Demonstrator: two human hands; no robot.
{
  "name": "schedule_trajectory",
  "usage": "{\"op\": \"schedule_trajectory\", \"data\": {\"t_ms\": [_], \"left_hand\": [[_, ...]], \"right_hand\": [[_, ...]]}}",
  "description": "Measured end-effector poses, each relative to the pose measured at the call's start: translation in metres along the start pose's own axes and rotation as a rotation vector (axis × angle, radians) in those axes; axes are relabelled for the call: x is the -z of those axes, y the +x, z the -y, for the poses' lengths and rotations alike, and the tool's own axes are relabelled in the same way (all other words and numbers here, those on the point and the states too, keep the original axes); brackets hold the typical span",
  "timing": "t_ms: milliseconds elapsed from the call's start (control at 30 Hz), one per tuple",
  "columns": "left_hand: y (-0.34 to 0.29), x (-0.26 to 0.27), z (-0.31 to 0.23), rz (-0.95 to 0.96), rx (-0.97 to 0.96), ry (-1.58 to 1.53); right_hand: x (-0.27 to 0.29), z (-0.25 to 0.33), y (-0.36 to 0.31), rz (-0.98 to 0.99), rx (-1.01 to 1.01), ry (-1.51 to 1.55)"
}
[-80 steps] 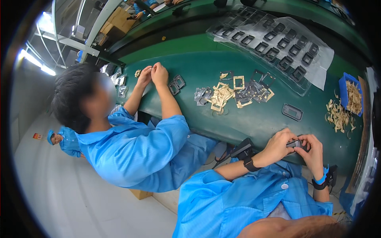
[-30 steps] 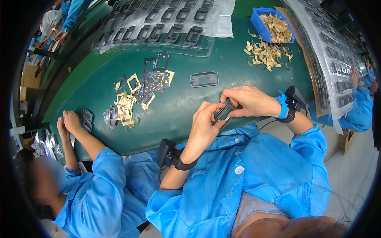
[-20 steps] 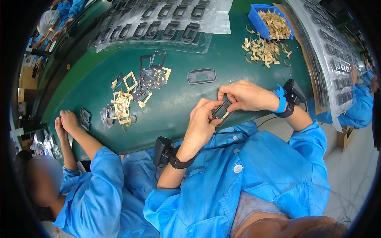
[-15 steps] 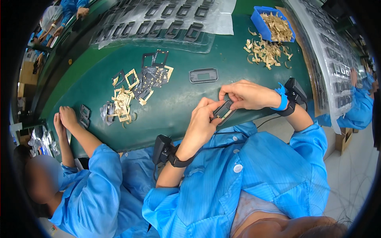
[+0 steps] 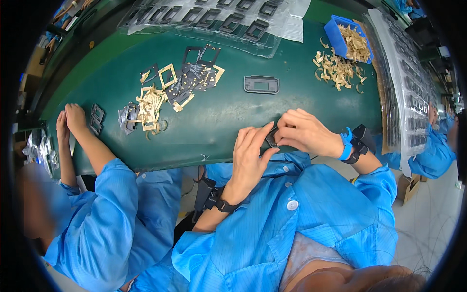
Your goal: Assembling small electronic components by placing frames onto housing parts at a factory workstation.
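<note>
Two bare hands up by the near edge of a green table [image 5: 219, 131], with a small dark part [image 5: 270, 138] between them. Pretty snug pinch from the right hand [image 5: 305, 134], thumb and fingertips closed in on the part's right side. Much wider shape for the left hand [image 5: 249, 158], thumb and fingers parted in a C around the other side. Honestly can't tell whether actually gripping the part or just sitting close to it. Can't make out much detail on the part either, mostly covered by fingers. Black strap [image 5: 226, 206] on the left wrist, blue band [image 5: 346, 142] on the right. Just past the hands, one dark frame [image 5: 261, 84] lying flat. Off to the left, a messy pile of tan frames [image 5: 151, 103] with dark cards [image 5: 195, 78] right beside it. Toward the far right, a blue bin [image 5: 335, 36] full of tan scraps, plus more loose scraps [image 5: 340, 68] spilled in front. Along the far side, a clear tray [image 5: 273, 50] with rows of dark frames. Way over left, a co-worker's hands [image 5: 75, 119] held close together.
</note>
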State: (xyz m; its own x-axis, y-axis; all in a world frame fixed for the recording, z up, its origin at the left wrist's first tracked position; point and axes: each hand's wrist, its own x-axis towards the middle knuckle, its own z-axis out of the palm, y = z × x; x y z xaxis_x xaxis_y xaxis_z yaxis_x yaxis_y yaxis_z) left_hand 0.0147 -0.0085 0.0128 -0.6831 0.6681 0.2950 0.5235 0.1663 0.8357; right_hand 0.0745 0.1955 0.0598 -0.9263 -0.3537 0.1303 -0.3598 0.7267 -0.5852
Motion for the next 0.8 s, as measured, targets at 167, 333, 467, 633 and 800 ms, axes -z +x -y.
{"op": "schedule_trajectory", "data": {"t_ms": [167,333,467,633,800], "left_hand": [[-0.002,0.0,-0.001,0.008,0.02,-0.027],[-0.003,-0.002,0.0,-0.015,0.028,-0.028],[-0.003,-0.004,0.0,-0.039,0.045,-0.056],[-0.004,-0.003,-0.002,-0.053,0.05,-0.053],[-0.003,-0.003,-0.003,-0.037,0.071,-0.066]], "right_hand": [[0.001,-0.002,0.007,0.078,0.063,-0.05],[0.006,0.002,0.017,0.176,0.243,-0.333],[0.007,0.004,0.022,0.184,0.383,-0.479],[0.005,-0.003,0.023,0.179,0.49,-0.572],[0.003,-0.012,0.017,0.173,0.449,-0.522]]}}
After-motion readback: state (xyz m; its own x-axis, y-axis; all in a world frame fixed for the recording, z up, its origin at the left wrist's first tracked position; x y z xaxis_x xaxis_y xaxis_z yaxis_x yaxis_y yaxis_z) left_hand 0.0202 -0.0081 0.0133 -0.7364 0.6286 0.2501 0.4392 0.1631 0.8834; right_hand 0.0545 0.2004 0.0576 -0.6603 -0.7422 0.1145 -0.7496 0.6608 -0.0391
